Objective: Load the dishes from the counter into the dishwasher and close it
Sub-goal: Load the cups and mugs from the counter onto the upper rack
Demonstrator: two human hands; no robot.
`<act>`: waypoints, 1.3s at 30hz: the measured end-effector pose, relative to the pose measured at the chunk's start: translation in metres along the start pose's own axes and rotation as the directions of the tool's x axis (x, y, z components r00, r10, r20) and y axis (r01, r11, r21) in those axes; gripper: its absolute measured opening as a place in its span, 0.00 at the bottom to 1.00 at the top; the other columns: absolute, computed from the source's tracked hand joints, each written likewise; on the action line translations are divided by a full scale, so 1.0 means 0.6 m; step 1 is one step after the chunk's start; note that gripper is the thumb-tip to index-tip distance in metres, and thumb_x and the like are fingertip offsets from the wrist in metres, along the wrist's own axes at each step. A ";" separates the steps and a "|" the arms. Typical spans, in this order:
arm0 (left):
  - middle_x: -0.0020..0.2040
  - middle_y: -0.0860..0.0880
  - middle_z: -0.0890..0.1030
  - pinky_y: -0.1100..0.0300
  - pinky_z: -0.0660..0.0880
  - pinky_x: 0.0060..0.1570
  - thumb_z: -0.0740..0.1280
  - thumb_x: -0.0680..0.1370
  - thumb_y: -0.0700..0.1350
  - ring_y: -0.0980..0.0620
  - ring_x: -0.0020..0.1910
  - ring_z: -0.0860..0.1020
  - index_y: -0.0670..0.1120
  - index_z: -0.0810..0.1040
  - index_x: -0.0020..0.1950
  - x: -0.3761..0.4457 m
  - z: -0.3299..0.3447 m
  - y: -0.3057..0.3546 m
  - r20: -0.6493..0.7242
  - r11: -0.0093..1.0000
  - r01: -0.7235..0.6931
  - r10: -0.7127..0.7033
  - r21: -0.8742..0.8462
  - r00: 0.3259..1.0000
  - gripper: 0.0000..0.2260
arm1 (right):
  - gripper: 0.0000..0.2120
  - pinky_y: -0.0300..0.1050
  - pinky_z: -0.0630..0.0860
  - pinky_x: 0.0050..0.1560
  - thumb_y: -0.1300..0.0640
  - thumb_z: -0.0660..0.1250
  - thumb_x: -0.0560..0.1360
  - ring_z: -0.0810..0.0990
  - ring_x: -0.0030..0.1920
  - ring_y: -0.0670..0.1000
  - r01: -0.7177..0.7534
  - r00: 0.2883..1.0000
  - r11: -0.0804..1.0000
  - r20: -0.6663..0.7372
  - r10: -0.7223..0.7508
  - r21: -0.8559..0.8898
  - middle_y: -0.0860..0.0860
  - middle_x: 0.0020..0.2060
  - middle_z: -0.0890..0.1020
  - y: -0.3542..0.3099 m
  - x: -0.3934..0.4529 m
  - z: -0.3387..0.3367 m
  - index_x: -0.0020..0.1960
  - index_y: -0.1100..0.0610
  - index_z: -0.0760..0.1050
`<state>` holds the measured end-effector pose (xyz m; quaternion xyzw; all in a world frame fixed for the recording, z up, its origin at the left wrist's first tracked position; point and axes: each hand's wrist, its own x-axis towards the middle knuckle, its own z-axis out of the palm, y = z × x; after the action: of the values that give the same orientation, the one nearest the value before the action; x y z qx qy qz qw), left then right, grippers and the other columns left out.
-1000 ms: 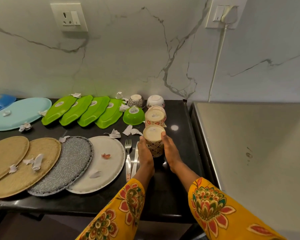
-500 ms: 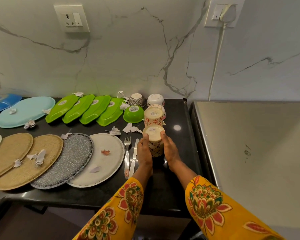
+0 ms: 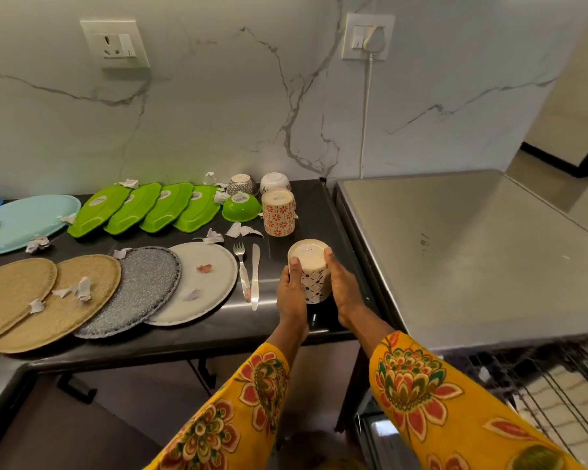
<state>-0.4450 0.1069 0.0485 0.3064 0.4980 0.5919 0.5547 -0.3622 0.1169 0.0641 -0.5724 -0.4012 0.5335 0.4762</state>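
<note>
Upside-down patterned cup [image 3: 309, 272] on the dark surface [image 3: 336, 218] near its right end, base up, just right of the knife [image 3: 255, 275] and fork [image 3: 242, 266]. Left hand [image 3: 291, 293] and right hand [image 3: 342, 289] cupped round its two sides, fingers curled against the wall, thumbs up at the base rim. Best to lift straight up first, clear of the cutlery and of the red-flowered cup [image 3: 279, 213] standing just behind. Grip probably firm enough with both palms; glazed wall likely slick, so steady even pressure, no squeeze at the rim alone. Then a swing to the right and down toward the wire rack [image 3: 540, 395] visible below the steel top [image 3: 472, 252]; dishwasher apparently open there, though little of it shows. Worth keeping the cup mouth-down for the rack, so no turning needed. Risk: a sleeve brushing the white plate [image 3: 197, 283] or paper scraps on the way. Plates, green trays and bowls all left to load.
</note>
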 end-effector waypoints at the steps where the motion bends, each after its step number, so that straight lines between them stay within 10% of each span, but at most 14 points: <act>1: 0.56 0.44 0.81 0.49 0.76 0.57 0.57 0.79 0.59 0.46 0.56 0.79 0.49 0.74 0.64 -0.014 0.000 -0.004 0.006 1.000 0.017 -0.017 0.000 1.000 0.20 | 0.21 0.51 0.76 0.58 0.37 0.58 0.76 0.79 0.54 0.52 -0.005 1.000 1.000 -0.022 0.005 -0.003 0.54 0.53 0.82 0.003 -0.015 -0.006 0.60 0.49 0.78; 15: 0.55 0.41 0.80 0.50 0.76 0.56 0.57 0.80 0.54 0.46 0.53 0.79 0.42 0.75 0.63 -0.182 0.019 -0.041 0.152 0.991 0.116 -0.104 -0.071 0.983 0.19 | 0.12 0.44 0.77 0.46 0.43 0.61 0.77 0.79 0.47 0.50 -0.010 0.982 1.000 -0.189 0.011 0.005 0.53 0.48 0.81 0.034 -0.183 -0.101 0.50 0.49 0.77; 23: 0.48 0.47 0.82 0.62 0.78 0.41 0.58 0.80 0.54 0.53 0.45 0.81 0.44 0.76 0.61 -0.236 0.073 -0.066 0.258 0.983 0.179 -0.163 -0.039 0.952 0.18 | 0.11 0.57 0.76 0.58 0.42 0.62 0.76 0.79 0.55 0.57 -0.027 0.963 0.997 -0.266 0.045 0.071 0.57 0.51 0.82 0.042 -0.221 -0.178 0.43 0.48 0.77; 39: 0.56 0.44 0.79 0.58 0.72 0.54 0.65 0.76 0.52 0.48 0.56 0.75 0.45 0.77 0.59 -0.349 0.225 -0.197 0.300 0.914 0.395 -0.405 0.094 0.864 0.15 | 0.18 0.59 0.74 0.59 0.43 0.70 0.68 0.79 0.55 0.61 -0.180 0.929 0.938 -0.261 0.261 0.297 0.63 0.53 0.81 0.096 -0.283 -0.432 0.49 0.57 0.79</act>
<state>-0.2388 -0.0740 0.0212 0.2945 0.4650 0.4006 0.7325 -0.1264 -0.0908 0.0412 -0.6181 -0.1820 0.5411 0.5403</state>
